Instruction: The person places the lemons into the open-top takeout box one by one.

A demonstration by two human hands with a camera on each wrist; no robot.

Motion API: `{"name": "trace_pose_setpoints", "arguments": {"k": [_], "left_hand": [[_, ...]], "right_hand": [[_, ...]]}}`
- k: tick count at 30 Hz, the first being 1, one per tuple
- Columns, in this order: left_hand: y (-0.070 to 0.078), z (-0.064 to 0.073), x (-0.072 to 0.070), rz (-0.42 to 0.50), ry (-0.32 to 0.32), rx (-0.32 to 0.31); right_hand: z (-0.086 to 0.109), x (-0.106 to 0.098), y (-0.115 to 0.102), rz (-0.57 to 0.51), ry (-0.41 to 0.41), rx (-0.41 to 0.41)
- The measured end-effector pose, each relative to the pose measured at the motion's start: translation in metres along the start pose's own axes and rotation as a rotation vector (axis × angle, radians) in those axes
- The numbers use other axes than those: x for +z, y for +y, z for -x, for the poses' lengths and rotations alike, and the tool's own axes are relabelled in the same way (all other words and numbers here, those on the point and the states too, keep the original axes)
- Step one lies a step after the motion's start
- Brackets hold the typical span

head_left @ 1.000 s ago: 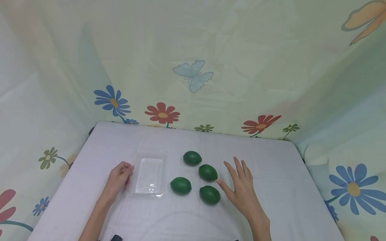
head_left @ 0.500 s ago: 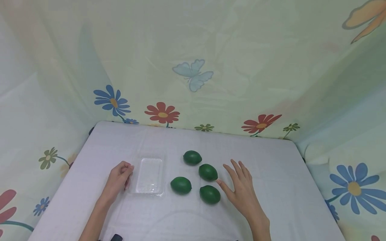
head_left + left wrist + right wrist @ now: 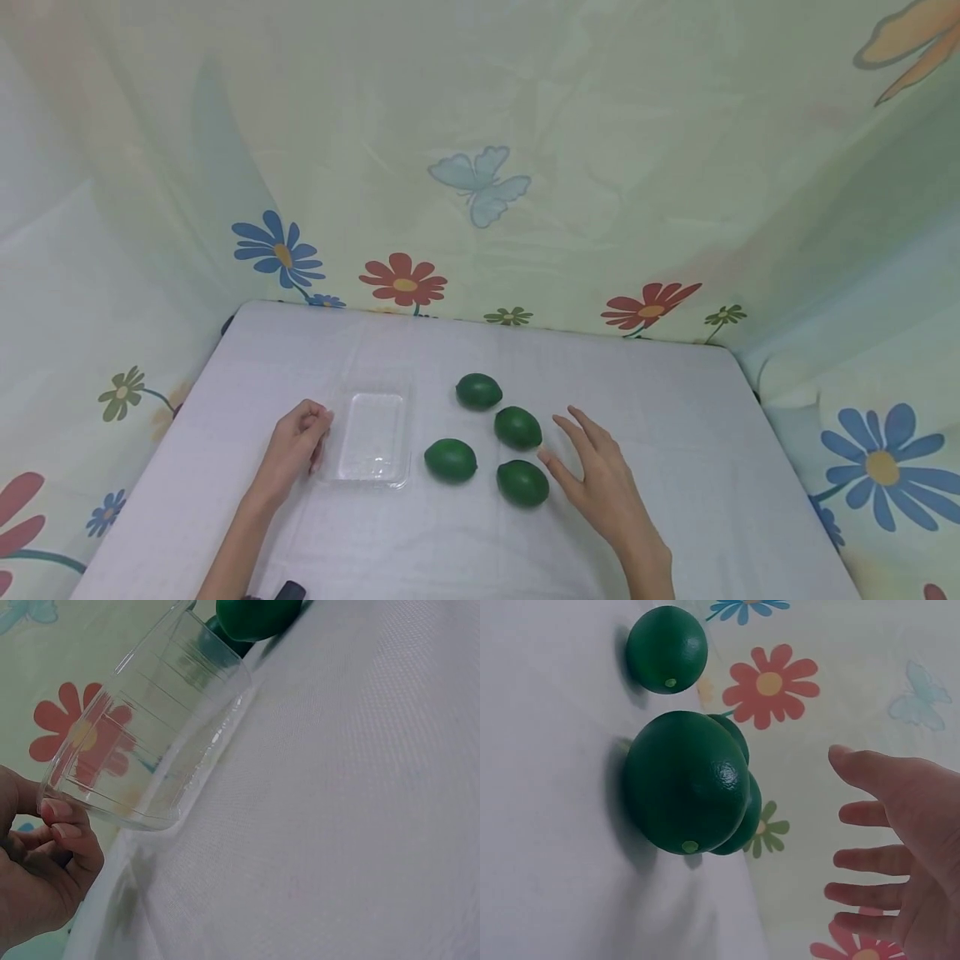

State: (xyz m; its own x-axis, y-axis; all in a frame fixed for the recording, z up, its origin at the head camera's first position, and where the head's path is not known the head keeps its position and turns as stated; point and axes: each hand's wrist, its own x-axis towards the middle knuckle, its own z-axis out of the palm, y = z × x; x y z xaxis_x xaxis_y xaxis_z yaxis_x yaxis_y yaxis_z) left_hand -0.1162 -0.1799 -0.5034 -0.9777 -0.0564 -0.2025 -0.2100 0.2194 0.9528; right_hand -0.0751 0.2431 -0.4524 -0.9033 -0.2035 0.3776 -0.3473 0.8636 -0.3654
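Note:
A clear plastic box [image 3: 372,437] lies on the white-covered table. My left hand [image 3: 302,437] is at its left edge, fingers curled; in the left wrist view the fingertips [image 3: 61,811] pinch the box's rim. Several green limes [image 3: 517,428] lie to the right of the box. My right hand [image 3: 603,483] hovers beside the limes with fingers spread and slightly bent, holding nothing. The right wrist view shows a gap between this hand and the nearest lime [image 3: 686,784], which partly hides other limes behind it.
The white table [image 3: 660,400] ends at a printed curtain [image 3: 570,167] with flowers and a butterfly, which also hangs along both sides. A small dark object [image 3: 291,591] shows at the bottom edge, beside the left forearm.
My right hand's fingers have bent and drawn in somewhat, the fingertips lowering toward the limes. My left hand, the box and the limes stay in place.

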Motion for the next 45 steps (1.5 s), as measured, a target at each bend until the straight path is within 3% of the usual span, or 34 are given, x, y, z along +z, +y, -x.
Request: {"name": "trace_pose_setpoints", "arguments": {"k": [7,14,22,45], "left_hand": [[0.000,0.000,0.000,-0.010,0.008,0.001],[0.001,0.000,0.000,-0.005,0.007,0.006],[0.001,-0.001,0.001,-0.005,0.010,0.007],[0.001,-0.001,-0.001,-0.010,0.012,-0.008]], "right_hand": [[0.014,0.008,-0.007,0.001,-0.046,0.015],[0.023,0.020,-0.016,-0.016,-0.205,0.086],[0.024,0.031,-0.024,-0.049,-0.255,0.072],[0.023,0.044,-0.026,-0.046,-0.236,0.070]]}}
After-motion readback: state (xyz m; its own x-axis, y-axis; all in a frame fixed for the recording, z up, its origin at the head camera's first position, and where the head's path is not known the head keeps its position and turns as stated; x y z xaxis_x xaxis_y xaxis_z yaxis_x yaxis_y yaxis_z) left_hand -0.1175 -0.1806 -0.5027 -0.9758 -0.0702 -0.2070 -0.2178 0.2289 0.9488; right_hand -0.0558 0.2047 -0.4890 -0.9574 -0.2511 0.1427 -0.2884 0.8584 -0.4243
